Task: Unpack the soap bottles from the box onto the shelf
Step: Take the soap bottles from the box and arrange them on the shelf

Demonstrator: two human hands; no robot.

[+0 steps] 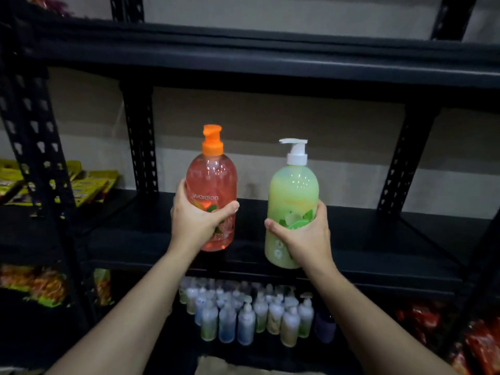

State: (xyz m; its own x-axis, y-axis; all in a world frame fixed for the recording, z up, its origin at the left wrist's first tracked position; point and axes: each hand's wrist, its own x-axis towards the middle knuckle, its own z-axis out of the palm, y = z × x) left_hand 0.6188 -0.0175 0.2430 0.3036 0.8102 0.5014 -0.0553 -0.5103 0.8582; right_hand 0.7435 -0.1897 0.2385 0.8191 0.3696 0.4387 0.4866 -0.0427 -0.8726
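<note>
Left hand: the left hand [198, 221] holds the orange bottle [212, 185] low down on its body.
Left fingers: curled round the bottle's far side, with the thumb lying across the front below the printed word.
Right hand: the right hand [305, 236] holds the green bottle [295, 190] round its lower half.
Right fingers: wrapped round the bottle's 3 o'clock side, with the thumb pressed on its 9 o'clock side by the lime picture.
Orange bottle: it stands upright and you can see through it. It has an orange pump [213, 140] on top, at 12 o'clock.
Green bottle: it stands upright, full of milky light green soap, with a white pump [296, 151] on top. It is at 3 o'clock from the orange bottle, near it but not touching.
Where the bottles are: both are at the front of the black shelf [378, 234]. It is not clear if their bottoms sit on the board or are just above it.
Lower shelf: at 6 o'clock from the hands, many small pump bottles [249, 312] stand packed close together. They look blurry.
Yellow packs [89, 185]: they lie at 9 o'clock, on the next rack.
Red packs [481, 345]: they are at 4 o'clock, low down on the right.
Brown shape [243, 366]: it is at 6 o'clock on the bottom edge. Too little shows to tell what it is.
</note>
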